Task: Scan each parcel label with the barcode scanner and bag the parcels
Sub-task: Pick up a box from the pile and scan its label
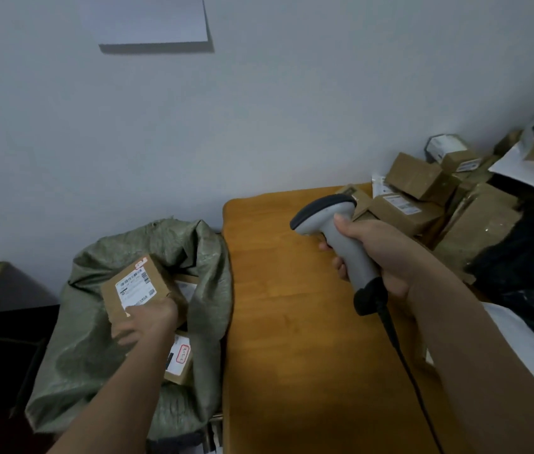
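The left hand (147, 319) is gripping a small cardboard parcel (137, 286) by its near end, fingers curled round it, and holding it over the open mouth of the green sack (101, 339) that is slumping just off the table's left edge. The parcel's white label (135, 287) is facing up, tilted toward the camera. More parcels (178, 358) are lying inside the sack, under the wrist.

Over on the right, the right hand (380, 253) is clamping round the handle of the grey barcode scanner (334, 237), raised above the wooden table (285, 322), its dark-rimmed head pointing left toward the sack. Its black cable (400, 352) is trailing down toward the table's near edge.

A heap of brown boxes (422, 191) is crowding the table's far right corner, with black plastic bags (527, 273) and white mailers (527, 348) lying along its right edge.
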`<move>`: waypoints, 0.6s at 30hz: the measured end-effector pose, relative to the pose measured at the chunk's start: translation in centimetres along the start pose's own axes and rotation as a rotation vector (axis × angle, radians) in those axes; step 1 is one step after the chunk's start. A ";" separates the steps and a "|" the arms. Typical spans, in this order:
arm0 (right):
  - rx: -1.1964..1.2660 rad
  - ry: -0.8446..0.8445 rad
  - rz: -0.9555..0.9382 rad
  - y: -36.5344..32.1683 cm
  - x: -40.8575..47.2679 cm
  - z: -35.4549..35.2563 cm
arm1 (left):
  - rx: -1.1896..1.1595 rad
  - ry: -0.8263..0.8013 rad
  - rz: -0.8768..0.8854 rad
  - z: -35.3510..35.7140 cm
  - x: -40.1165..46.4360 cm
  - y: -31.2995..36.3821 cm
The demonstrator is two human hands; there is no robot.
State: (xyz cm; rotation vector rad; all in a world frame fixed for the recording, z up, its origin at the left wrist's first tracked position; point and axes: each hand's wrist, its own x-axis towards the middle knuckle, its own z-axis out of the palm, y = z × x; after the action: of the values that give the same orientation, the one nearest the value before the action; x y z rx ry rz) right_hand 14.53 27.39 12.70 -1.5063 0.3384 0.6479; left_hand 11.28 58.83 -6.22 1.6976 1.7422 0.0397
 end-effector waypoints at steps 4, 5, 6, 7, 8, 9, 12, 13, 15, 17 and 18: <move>0.070 -0.036 -0.006 -0.4 -0.8 -4.8 | 0.154 -0.075 0.187 1.7 -4.3 0.5; 0.079 -0.030 -0.010 -0.5 -1.0 -6.1 | 0.164 -0.086 0.228 2.3 -5.7 0.8; 0.075 -0.005 -0.015 -0.6 -1.3 -7.5 | 0.164 -0.098 0.266 3.1 -7.5 1.2; 0.060 0.028 -0.023 -0.7 -1.6 -9.0 | 0.168 -0.115 0.311 3.9 -9.3 1.5; 0.042 0.056 -0.033 -0.7 -1.8 -10.6 | 0.173 -0.140 0.348 4.8 -11.4 1.9; 0.031 0.078 -0.041 -0.8 -2.1 -12.1 | 0.174 -0.163 0.374 5.9 -13.4 2.3; 0.055 0.141 -0.048 -0.8 -2.9 -17.0 | 0.178 -0.275 0.429 9.2 -20.1 2.9; 0.078 0.162 -0.042 -0.8 -3.2 -18.5 | 0.173 -0.320 0.457 10.3 -22.4 3.0; 0.107 0.190 -0.025 -0.9 -3.6 -21.5 | 0.155 -0.444 0.511 12.8 -26.8 3.1; 0.091 0.217 -0.011 -0.9 -3.7 -24.0 | 0.162 -0.610 0.536 15.4 -30.6 2.7; 0.092 0.229 -0.001 -0.9 -3.7 -25.2 | 0.183 -0.662 0.549 16.6 -32.4 2.4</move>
State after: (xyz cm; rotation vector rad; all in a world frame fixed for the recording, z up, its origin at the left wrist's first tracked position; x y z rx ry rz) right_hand 16.70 2.07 14.01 -1.4947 0.5354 0.4524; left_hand 18.26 23.17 -3.26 1.9779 0.7948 -0.4004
